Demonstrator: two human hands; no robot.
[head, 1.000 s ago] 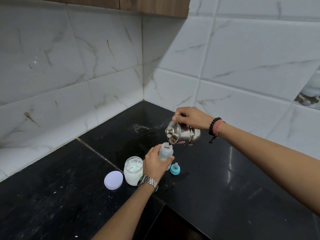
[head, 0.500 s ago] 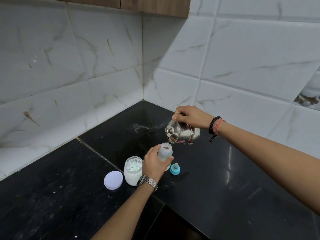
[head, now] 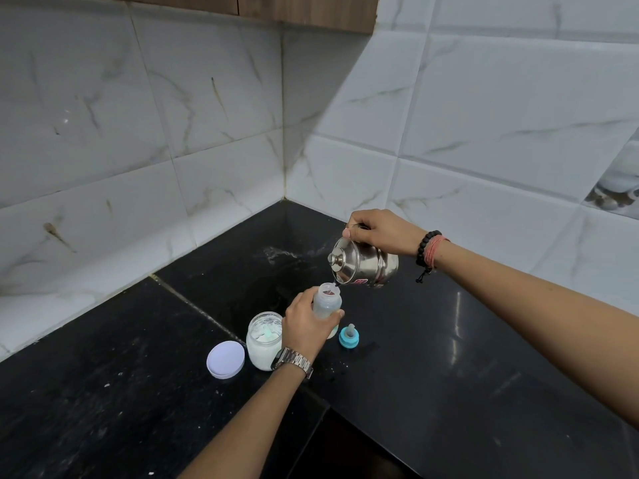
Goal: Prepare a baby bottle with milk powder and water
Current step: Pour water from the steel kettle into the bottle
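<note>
- A round pale lilac lid (head: 225, 359) lies flat on the black counter (head: 449, 375), to the left of the left hand and just beside the jar.
- An open glass jar of white milk powder (head: 263, 340) stands upright at the left hand's left side, touching or nearly touching the wrist with its metal watch (head: 292, 361).
- The left hand (head: 307, 324) is curled round the baby bottle (head: 326, 303), gripping its body; the bottle stands upright with its mouth open and uncovered.
- A blue teat ring (head: 349, 337) with its teat sits on the counter just right of the left hand, below the right hand.
- The right hand (head: 380, 231) grips a steel jug (head: 363, 266) from above, fingers curled over its top; the jug is tilted towards the left, its lip just over the bottle's mouth. A thin stream seems to run between them, too fine to be sure.
- A black bead bracelet and red thread (head: 430, 250) circle the right wrist.
</note>
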